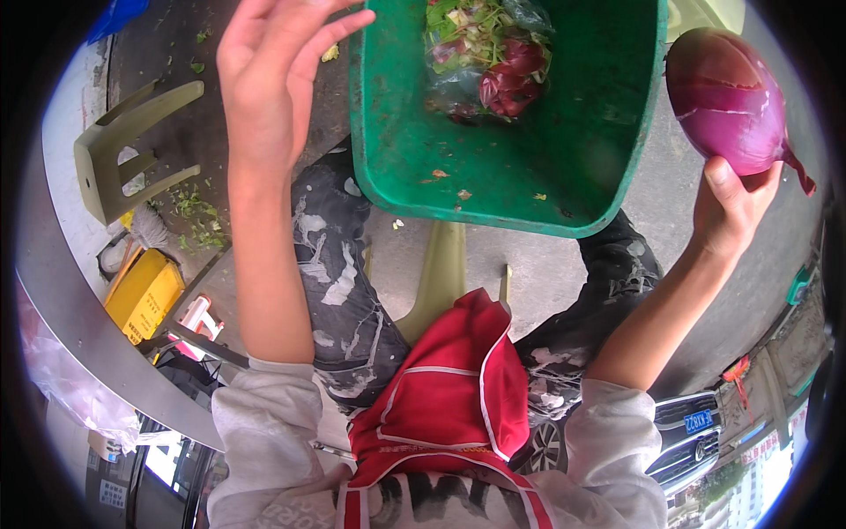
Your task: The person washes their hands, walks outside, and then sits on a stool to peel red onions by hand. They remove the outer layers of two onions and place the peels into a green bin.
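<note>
In my right hand (740, 205), at the right, is a large red onion (727, 99) with its dry stem end pointing down and some outer skin cracked. My left hand (284, 59) is raised at the upper left beside the rim of a green plastic bin (496, 221), fingers apart and partly cut off by the picture's top edge; nothing shows in it. The bin stands between my knees. Inside it lie red onion skins (512, 82), leafy green scraps (456, 26) and clear plastic film. Small skin flakes cling to the near wall.
A pale green plastic stool (139, 152) lies at the left near leaf scraps (198, 215) on the floor. A yellow box (145, 294) and a metal table edge (132, 370) are lower left. A red apron (443, 397) covers my lap; a parked car (687, 436) is lower right.
</note>
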### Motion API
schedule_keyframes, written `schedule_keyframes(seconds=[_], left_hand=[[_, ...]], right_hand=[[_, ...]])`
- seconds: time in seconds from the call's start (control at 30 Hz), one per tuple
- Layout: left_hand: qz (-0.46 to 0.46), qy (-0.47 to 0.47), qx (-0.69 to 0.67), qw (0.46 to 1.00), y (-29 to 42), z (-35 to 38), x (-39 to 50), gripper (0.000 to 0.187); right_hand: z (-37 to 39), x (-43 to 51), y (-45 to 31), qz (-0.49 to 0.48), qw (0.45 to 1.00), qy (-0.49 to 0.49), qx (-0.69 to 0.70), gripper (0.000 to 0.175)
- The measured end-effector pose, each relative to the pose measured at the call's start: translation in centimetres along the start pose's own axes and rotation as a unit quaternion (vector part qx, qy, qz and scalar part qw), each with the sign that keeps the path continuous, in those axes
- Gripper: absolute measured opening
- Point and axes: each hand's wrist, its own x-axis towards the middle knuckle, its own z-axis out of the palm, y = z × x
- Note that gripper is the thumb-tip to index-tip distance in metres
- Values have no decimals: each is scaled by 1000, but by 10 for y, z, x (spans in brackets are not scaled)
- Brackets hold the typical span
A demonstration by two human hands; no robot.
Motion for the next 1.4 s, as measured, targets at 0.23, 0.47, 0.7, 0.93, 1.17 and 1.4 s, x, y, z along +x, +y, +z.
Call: schedule_keyframes(seconds=[0.23, 0.47, 0.7, 0.93, 1.17, 1.4], left_hand=[[-33, -57, 28, 997, -6, 1, -4, 41], [-132, -71, 37, 988, -11, 39, -18, 55], [-150, -80, 12, 985, 3, 75, -27, 77], [-62, -55, -58, 995, -3, 82, -22, 88], [-37, -18, 0, 999, -4, 78, -23, 90], [-20, -32, 7, 999, 0, 71, -23, 87]], right_hand=[[3, 6, -3, -2, 999, -33, -37, 101], [32, 1, -12, -60, 991, -81, -89, 106], [64, -23, -16, 15, 988, -112, -107, 113], [68, -23, -15, -22, 983, -127, -129, 111], [73, -25, -15, -101, 959, -140, -224, 105], [74, -26, -11, -167, 939, -145, -263, 99]])
